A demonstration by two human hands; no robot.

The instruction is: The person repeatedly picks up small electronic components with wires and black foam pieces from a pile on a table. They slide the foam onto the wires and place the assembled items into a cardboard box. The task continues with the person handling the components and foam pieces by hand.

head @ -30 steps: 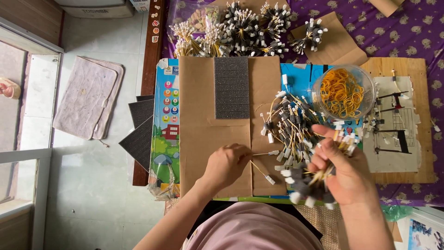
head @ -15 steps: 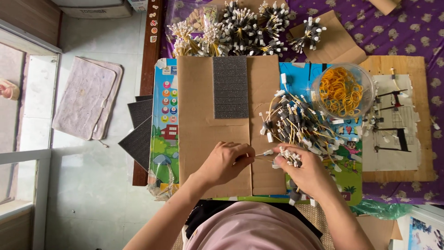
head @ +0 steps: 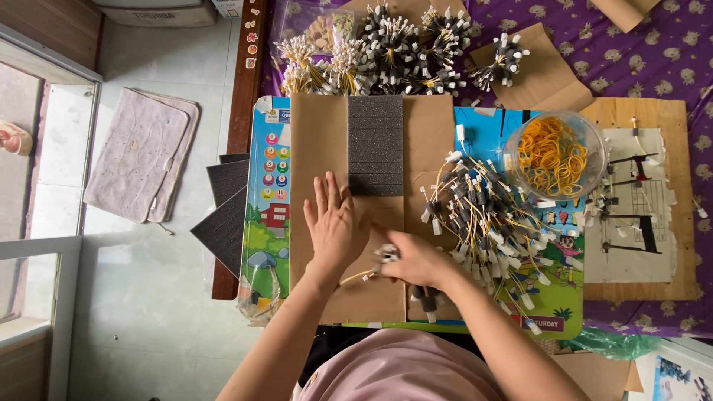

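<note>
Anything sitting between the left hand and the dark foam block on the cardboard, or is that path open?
Nothing visible does. The left hand lies flat on the cardboard sheet, its fingertips close beside the lower left corner of the dark foam block; only bare cardboard shows between them. The right hand holds a small bundle of cables lower down, off that path.

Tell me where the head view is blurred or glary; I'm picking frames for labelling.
Head view: even daylight with soft shadows; the right hand and the small bundle of white-tipped cables it grips are motion-smeared; the left hand, flat on the cardboard sheet, is sharp; mild glare on the pale floor.
</note>
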